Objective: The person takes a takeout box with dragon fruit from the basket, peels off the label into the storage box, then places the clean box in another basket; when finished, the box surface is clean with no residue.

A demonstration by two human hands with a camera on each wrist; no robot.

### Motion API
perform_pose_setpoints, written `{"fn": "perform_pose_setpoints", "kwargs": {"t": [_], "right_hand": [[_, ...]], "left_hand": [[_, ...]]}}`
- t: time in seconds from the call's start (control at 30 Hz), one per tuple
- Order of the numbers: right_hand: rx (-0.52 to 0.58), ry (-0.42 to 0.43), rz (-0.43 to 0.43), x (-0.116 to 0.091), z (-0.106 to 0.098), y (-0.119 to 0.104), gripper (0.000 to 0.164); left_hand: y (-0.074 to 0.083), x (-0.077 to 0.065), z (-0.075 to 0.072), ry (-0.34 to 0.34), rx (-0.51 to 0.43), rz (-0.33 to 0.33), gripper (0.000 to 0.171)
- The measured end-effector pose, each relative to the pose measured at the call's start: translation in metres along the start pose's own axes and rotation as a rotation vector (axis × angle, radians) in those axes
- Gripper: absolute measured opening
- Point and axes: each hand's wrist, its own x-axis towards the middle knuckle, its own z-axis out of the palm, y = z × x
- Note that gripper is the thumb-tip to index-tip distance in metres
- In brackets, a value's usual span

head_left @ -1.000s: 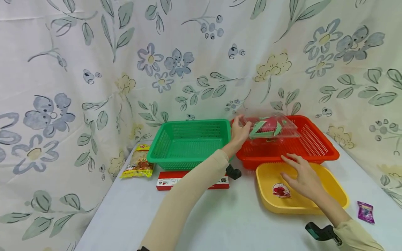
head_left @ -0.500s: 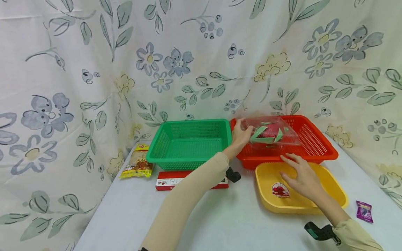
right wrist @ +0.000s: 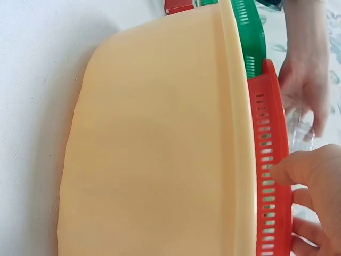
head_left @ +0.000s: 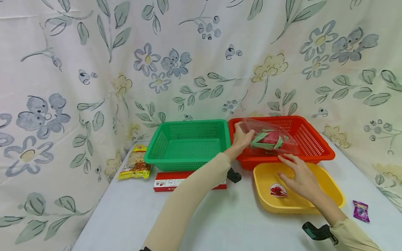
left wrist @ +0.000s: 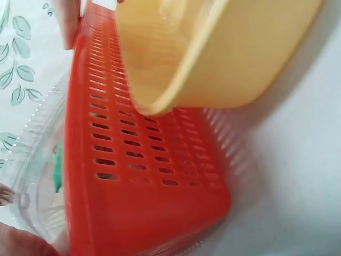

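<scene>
My left hand (head_left: 242, 138) pinches the left end of a clear plastic box (head_left: 290, 142) holding a pink-red dragon fruit (head_left: 270, 137) with green scales. The box is tilted down to the right, inside the red basket (head_left: 314, 139). In the left wrist view, the box (left wrist: 40, 154) shows behind the basket wall, with thumb and finger at its end. My right hand (head_left: 299, 176) reaches over the yellow basin (head_left: 263, 195), fingers spread and loosely bent, fingertips by the red basket's front rim. The right wrist view shows these fingers (right wrist: 305, 160) at the rim, holding nothing.
A green basket (head_left: 188, 144) stands left of the red one. In front of it lies a flat red and white box (head_left: 166, 182), partly behind my left sleeve. A yellow food packet (head_left: 136, 164) lies far left, a small purple packet (head_left: 361, 211) at right. A floral curtain (head_left: 201, 55) hangs behind.
The clear box with the dragon fruit has come down further into the red basket, its right end sinking lower. The right hand has stayed nearly still over the yellow basin.
</scene>
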Motion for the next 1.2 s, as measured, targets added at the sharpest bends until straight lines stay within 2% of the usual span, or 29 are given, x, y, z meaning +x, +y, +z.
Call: {"fn": "perform_pose_setpoints", "kwargs": {"t": [0.17, 0.33, 0.43, 0.57, 0.7, 0.83, 0.9, 1.0, 1.2], "right_hand": [[0.002, -0.007, 0.003, 0.000, 0.002, -0.001, 0.061], [0.015, -0.029, 0.014, -0.001, 0.005, -0.003, 0.062], [0.020, -0.029, 0.016, -0.001, 0.007, -0.006, 0.062], [0.030, -0.033, -0.006, 0.003, 0.011, -0.009, 0.063], [0.031, -0.032, -0.015, 0.006, 0.012, -0.010, 0.063], [0.032, -0.030, -0.006, 0.006, 0.009, -0.010, 0.063], [0.041, -0.030, -0.009, 0.006, 0.007, -0.009, 0.062], [0.047, -0.035, -0.008, 0.006, 0.002, -0.008, 0.060], [0.040, -0.070, 0.022, 0.007, -0.012, -0.005, 0.062]], "left_hand": [[0.006, 0.001, -0.003, -0.065, 0.024, -0.080, 0.055], [0.010, 0.002, -0.010, -0.153, 0.076, -0.109, 0.061], [0.012, 0.002, -0.017, -0.176, 0.124, -0.117, 0.062], [0.014, 0.002, -0.026, -0.156, 0.171, -0.132, 0.047], [0.014, 0.003, -0.027, -0.152, 0.180, -0.144, 0.030], [0.015, -0.001, -0.022, -0.196, 0.260, -0.170, 0.029], [0.016, -0.003, -0.020, -0.218, 0.358, -0.142, 0.034], [0.019, -0.007, -0.020, -0.237, 0.495, -0.032, 0.044], [0.027, -0.013, -0.029, -0.223, 0.625, 0.171, 0.052]]}}
